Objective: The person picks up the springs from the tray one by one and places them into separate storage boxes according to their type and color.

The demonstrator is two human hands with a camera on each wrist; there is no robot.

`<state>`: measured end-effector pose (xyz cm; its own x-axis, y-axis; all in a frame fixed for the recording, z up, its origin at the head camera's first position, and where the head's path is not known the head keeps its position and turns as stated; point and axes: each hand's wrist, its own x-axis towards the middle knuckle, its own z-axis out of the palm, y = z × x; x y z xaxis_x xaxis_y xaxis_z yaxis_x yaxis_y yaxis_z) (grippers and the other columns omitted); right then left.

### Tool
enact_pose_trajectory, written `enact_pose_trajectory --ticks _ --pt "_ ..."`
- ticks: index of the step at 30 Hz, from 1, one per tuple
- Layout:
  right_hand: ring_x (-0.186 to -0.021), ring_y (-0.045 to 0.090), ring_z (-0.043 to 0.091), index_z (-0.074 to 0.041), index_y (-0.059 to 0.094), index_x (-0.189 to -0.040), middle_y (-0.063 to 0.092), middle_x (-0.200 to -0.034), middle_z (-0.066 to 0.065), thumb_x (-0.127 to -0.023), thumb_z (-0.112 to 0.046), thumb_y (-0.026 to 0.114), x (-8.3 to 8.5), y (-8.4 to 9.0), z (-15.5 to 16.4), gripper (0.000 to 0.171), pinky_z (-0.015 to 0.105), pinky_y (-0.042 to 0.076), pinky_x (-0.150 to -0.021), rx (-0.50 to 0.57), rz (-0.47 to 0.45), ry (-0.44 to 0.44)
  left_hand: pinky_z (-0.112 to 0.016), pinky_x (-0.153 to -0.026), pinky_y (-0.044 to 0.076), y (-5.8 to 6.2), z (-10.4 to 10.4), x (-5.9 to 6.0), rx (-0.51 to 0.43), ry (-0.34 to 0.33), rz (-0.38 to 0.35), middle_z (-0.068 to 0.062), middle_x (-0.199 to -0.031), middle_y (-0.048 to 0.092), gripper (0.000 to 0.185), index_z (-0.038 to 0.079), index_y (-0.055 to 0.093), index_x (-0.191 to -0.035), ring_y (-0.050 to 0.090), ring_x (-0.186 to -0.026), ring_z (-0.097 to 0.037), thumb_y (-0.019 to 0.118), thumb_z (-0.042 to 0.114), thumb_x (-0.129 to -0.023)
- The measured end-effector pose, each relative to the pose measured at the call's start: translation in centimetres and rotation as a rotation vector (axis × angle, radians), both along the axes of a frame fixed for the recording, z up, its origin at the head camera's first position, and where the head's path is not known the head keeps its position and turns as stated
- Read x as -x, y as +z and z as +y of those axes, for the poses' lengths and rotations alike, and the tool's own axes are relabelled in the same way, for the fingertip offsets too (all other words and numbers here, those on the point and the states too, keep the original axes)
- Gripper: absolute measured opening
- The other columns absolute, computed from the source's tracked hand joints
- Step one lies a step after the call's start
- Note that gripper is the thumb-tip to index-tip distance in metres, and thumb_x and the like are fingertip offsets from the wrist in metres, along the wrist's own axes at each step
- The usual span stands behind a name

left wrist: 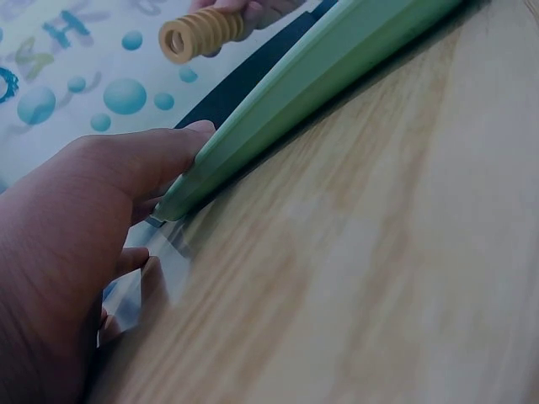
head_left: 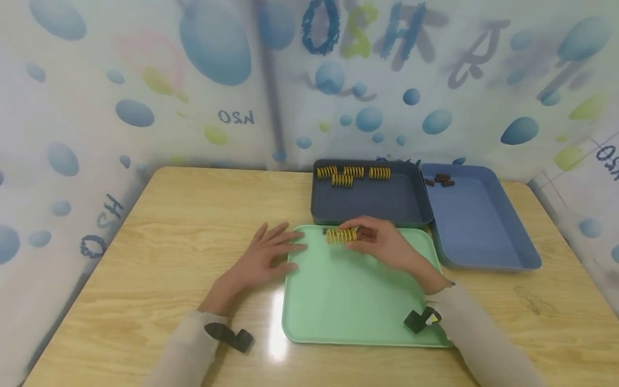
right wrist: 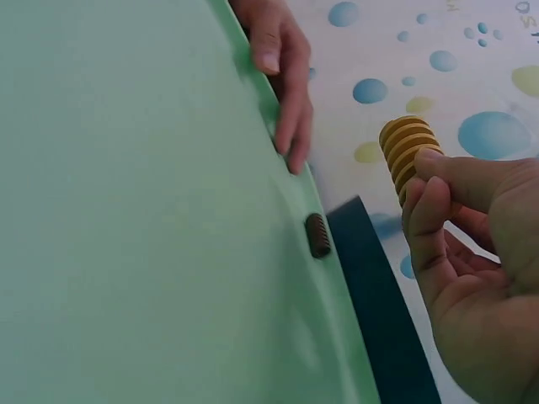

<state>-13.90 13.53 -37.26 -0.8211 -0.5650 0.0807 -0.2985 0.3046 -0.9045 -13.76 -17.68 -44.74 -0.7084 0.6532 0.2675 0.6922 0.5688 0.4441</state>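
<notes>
Yellow coil spring (head_left: 341,235) sits pinched in the fingertips of my right hand (head_left: 382,244), held lying sideways just above the far edge of the mint green tray (head_left: 348,301). From the right wrist view my thumb and fingers curl round one end of the spring and the other end sticks out free. My left hand (head_left: 263,258) lies flat on the counter (head_left: 159,242), fingers straight and spread, its fingertips pressed against the green tray's left rim near the far left corner; it grips nothing. The two hands are apart, with the spring between them.

One small dark brown spring (right wrist: 317,235) lies on the green tray right at its far rim, just beside the yellow one I hold. Behind the green tray, touching its far edge, stands a dark grey tray (head_left: 382,199) with four more yellow springs (head_left: 353,174) lined up along its far wall. To the right of that, side by side with it near the counter's far right corner, stands a blue tray (head_left: 483,231) with a few small dark brown springs (head_left: 441,180) in its far left corner. Both my sleeves are pale, and a black strap shows at each wrist.
</notes>
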Motion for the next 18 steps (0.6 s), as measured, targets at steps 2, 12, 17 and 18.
enact_pose_trajectory --ticks 2,12,17,18 --pt "-0.072 0.056 0.025 -0.002 0.059 -0.125 0.060 -0.114 0.014 -0.091 -0.004 0.064 0.3 0.4 0.6 0.035 0.039 0.048 -0.057 0.003 0.000 -0.016 -0.063 -0.109 0.002 -0.1 0.0 0.1 -0.001 -0.001 0.008 0.001 -0.146 0.045 0.043 0.023 0.059 -0.132 0.022 -0.141 -0.036 0.059 0.040 -0.093" --pt "-0.072 0.056 0.036 -0.002 0.058 -0.127 0.063 -0.092 0.022 -0.092 -0.005 0.063 2.0 1.9 2.4 0.035 0.046 0.046 -0.059 -0.044 0.028 -0.070 -0.062 -0.110 0.001 -0.2 -0.1 0.2 0.008 -0.001 0.007 0.003 -0.147 0.043 0.044 0.024 0.059 -0.132 0.021 -0.141 -0.035 0.058 0.042 -0.092" --pt "-0.078 0.058 0.038 -0.001 0.056 -0.129 0.062 -0.093 0.026 -0.093 -0.005 0.062 2.9 2.2 3.1 0.037 0.047 0.049 -0.065 -0.057 0.015 -0.101 -0.062 -0.110 0.000 -0.1 0.0 0.1 0.009 -0.002 0.002 0.003 -0.147 0.043 0.044 0.024 0.058 -0.133 0.021 -0.141 -0.035 0.059 0.042 -0.093" --pt "-0.079 0.059 0.039 -0.001 0.056 -0.130 0.062 -0.094 0.027 -0.093 -0.005 0.062 3.1 2.2 3.2 0.038 0.047 0.050 -0.066 -0.062 0.013 -0.110 -0.062 -0.110 0.000 -0.1 0.0 0.1 0.008 -0.003 0.001 0.003 -0.147 0.043 0.044 0.024 0.058 -0.132 0.021 -0.141 -0.035 0.059 0.041 -0.092"
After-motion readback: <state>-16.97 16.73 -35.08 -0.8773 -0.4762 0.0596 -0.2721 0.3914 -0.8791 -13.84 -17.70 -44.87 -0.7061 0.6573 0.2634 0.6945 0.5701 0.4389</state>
